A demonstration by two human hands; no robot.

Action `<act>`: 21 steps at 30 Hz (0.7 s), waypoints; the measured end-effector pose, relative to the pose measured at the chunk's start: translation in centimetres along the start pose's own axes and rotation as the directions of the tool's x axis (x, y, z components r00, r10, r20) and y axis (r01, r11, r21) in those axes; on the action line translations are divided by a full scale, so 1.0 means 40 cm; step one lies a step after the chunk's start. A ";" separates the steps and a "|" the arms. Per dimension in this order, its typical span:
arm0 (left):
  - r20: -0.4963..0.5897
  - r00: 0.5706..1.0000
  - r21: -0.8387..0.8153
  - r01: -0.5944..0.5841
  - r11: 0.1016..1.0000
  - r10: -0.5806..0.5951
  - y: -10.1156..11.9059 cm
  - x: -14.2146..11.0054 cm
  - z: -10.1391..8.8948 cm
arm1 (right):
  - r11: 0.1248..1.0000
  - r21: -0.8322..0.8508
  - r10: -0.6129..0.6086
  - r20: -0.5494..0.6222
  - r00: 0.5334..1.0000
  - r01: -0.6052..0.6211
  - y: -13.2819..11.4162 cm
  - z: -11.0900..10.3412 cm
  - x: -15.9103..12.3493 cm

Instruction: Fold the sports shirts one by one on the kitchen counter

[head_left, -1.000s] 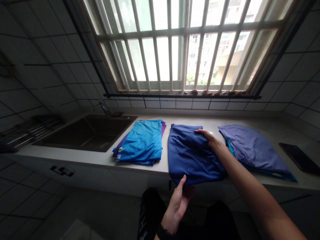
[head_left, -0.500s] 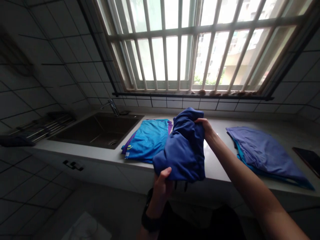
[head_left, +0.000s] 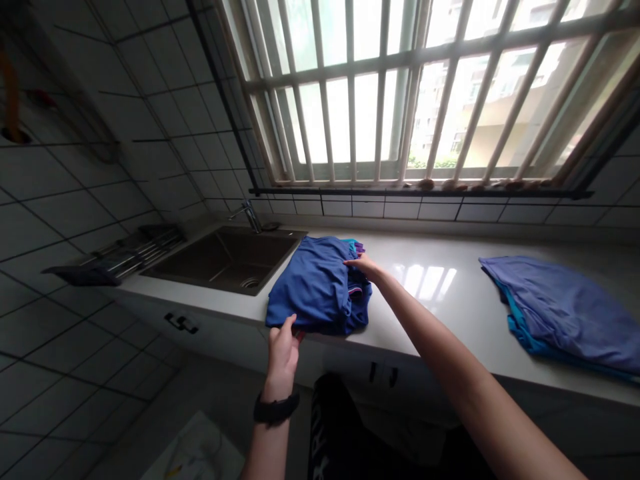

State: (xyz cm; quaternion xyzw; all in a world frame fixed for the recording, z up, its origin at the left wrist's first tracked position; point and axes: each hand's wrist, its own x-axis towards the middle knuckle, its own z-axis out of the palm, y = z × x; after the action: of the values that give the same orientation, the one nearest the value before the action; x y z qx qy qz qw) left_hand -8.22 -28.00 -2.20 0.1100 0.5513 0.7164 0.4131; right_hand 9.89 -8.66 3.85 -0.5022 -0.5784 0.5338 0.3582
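Observation:
A folded dark blue garment lies over the left pile on the counter, covering most of it. Slivers of turquoise and purple cloth peek out at its back right corner. My left hand pinches the front edge, thumb on top and fingers underneath. At the right side, my right hand grips a fold of the same garment; some of its fingers are hidden by cloth. Farther right rests another pile, with a periwinkle garment on top and turquoise fabric below.
A dark sink with a faucet is left of the garments, and a dish rack stands beyond it. The white counter runs below a barred window. Cabinet handles stick out below the counter's front edge.
Both hands have moved left and brought the dark blue garment down from above the counter onto the turquoise and purple pile. It now lies flatter. The view has shifted left.

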 end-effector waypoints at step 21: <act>0.021 0.905 0.276 -0.413 0.868 0.424 -0.083 0.065 -0.021 | 0.635 -0.716 -0.237 0.179 0.955 0.291 0.014 0.025 -0.173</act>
State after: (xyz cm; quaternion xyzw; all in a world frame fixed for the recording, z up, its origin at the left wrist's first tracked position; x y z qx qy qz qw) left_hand -8.83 -26.55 -6.18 0.2683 0.6163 0.7078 0.2175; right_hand 10.71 -15.62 3.96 -0.4951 -0.8224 0.2147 0.1802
